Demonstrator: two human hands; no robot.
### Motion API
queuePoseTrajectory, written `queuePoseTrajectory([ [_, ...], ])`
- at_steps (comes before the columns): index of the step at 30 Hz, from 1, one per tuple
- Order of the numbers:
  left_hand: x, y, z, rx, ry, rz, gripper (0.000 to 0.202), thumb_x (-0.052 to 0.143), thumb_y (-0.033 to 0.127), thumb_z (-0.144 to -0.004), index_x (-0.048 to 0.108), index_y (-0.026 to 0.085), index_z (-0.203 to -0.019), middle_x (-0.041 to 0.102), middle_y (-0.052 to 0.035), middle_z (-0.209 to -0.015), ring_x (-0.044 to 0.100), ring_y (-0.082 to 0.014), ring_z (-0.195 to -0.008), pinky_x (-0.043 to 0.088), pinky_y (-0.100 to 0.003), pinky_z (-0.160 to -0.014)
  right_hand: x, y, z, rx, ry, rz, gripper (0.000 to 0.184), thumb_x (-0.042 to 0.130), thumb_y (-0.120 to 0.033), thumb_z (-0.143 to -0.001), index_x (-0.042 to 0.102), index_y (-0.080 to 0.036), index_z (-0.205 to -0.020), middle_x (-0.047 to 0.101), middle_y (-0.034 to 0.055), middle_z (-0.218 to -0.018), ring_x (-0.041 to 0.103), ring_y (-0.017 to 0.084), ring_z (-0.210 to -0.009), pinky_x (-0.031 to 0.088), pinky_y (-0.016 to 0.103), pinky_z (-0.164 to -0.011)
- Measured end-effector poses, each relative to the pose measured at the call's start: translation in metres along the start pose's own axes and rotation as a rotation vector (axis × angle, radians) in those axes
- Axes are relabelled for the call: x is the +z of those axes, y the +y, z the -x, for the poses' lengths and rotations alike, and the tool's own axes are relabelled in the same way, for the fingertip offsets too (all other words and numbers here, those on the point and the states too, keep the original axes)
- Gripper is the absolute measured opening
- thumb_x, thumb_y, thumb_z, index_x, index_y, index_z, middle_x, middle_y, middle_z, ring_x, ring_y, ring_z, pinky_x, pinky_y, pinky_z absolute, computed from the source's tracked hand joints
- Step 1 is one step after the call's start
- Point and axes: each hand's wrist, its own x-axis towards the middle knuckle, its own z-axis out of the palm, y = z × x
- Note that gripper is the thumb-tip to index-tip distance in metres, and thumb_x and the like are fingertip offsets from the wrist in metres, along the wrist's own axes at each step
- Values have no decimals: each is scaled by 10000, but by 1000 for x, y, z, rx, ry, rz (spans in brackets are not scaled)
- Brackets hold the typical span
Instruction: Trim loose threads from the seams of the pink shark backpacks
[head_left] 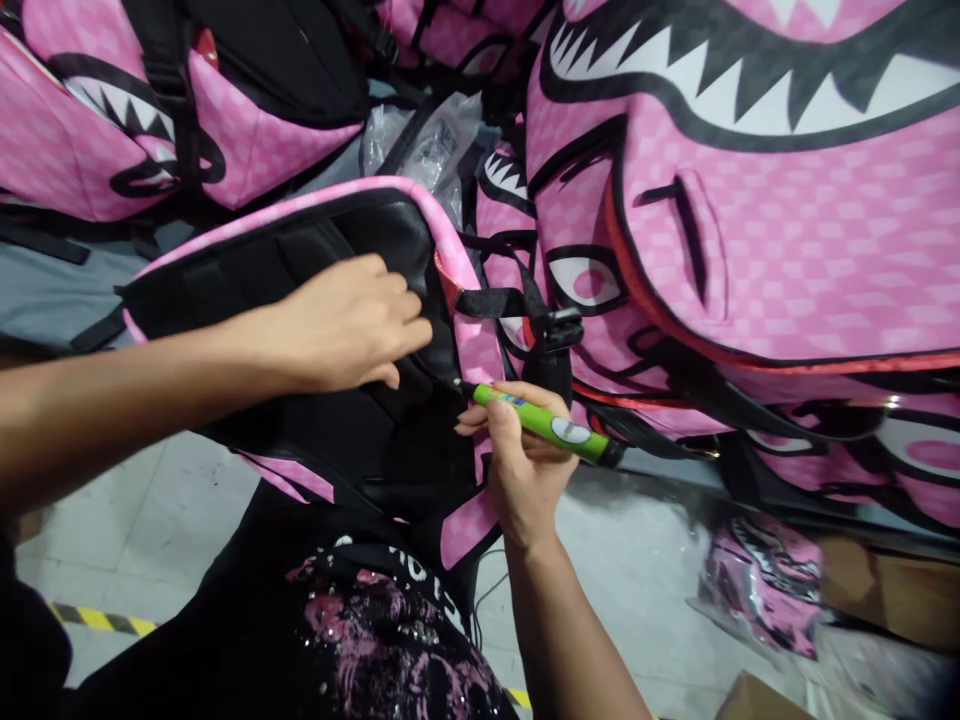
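A backpack with pink checkered edges and a black padded back panel lies in front of me, close to my body. My left hand is over that panel, its fingers curled down; whatever they may grip is hidden beneath them. Held in my right hand is a green marker. The marker's nib points left, at the black panel near its pink right edge. Just above the marker, a black strap with a buckle hangs at the backpack's side.
A large pink shark-mouth bag fills the right side. Another pink backpack lies at upper left, with clear plastic wrap beside it. Below right, a wrapped pink item and cardboard boxes sit on the floor.
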Motion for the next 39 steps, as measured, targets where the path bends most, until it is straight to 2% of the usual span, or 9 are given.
queuePoseTrajectory([
  [4,-35,-10,10,-141,-93,20,346,618,527,-882,664,188,-932,693,-40,-841,668,-220,-860,432,-335,-778,-3,-8,6,-119,-62,-78,209,679,-286,-919,626,-221,-1111,744,26,-958,759,167,-834,650,316,-780],
  [11,-120,39,65,-272,164,169,431,563,608,-870,652,198,-768,627,37,-660,587,-118,-605,360,-263,-600,-23,-82,15,-438,-243,14,304,673,-336,-926,647,-287,-1224,742,39,-1114,751,223,-942,643,399,-867],
  [13,-129,51,69,-293,163,256,417,601,604,-853,649,206,-737,619,51,-628,557,-99,-554,327,-249,-557,-29,-94,16,-493,-318,109,333,691,-354,-910,657,-304,-1237,749,33,-1112,741,237,-983,626,402,-907],
  [21,-49,38,34,-413,25,383,347,704,534,-828,721,226,-987,759,-6,-894,695,-206,-858,411,-276,-672,-3,-21,-13,-489,-458,213,367,606,-381,-951,642,-269,-1298,714,53,-1245,686,229,-1141,551,390,-1025],
  [24,-50,22,30,-301,23,430,231,584,402,-937,721,225,-994,756,-12,-927,690,-193,-892,454,-287,-743,5,-9,-23,-490,-413,234,351,619,-367,-937,658,-267,-1271,718,48,-1234,696,224,-1111,554,384,-1013],
  [28,-61,6,21,-277,290,254,356,664,266,-882,636,203,-1231,633,-115,-1317,552,-264,-1249,418,-395,-1021,12,-8,-14,-576,-305,231,293,614,-283,-934,673,-242,-1218,736,65,-1183,711,215,-1050,575,370,-955],
  [31,-52,-3,-3,-257,139,126,831,813,348,-746,428,211,-1469,505,-182,-1451,466,-355,-1331,392,-456,-1032,20,-1,8,-663,-234,282,268,589,-216,-931,671,-235,-1186,751,74,-1081,711,218,-975,579,398,-900],
  [34,-34,-8,-31,-256,-48,66,749,772,418,-770,487,173,-1419,610,-168,-1284,573,-348,-1161,435,-406,-919,22,9,26,-688,-207,334,291,571,-167,-917,663,-234,-1185,739,73,-1013,699,224,-937,546,464,-945],
  [39,-24,-6,-43,-223,-97,7,894,692,508,-810,326,112,-1523,534,-199,-1391,503,-350,-1239,414,-418,-978,9,12,14,-516,-248,328,324,583,-193,-917,644,-246,-1231,738,80,-1123,704,234,-1036,552,450,-981],
])
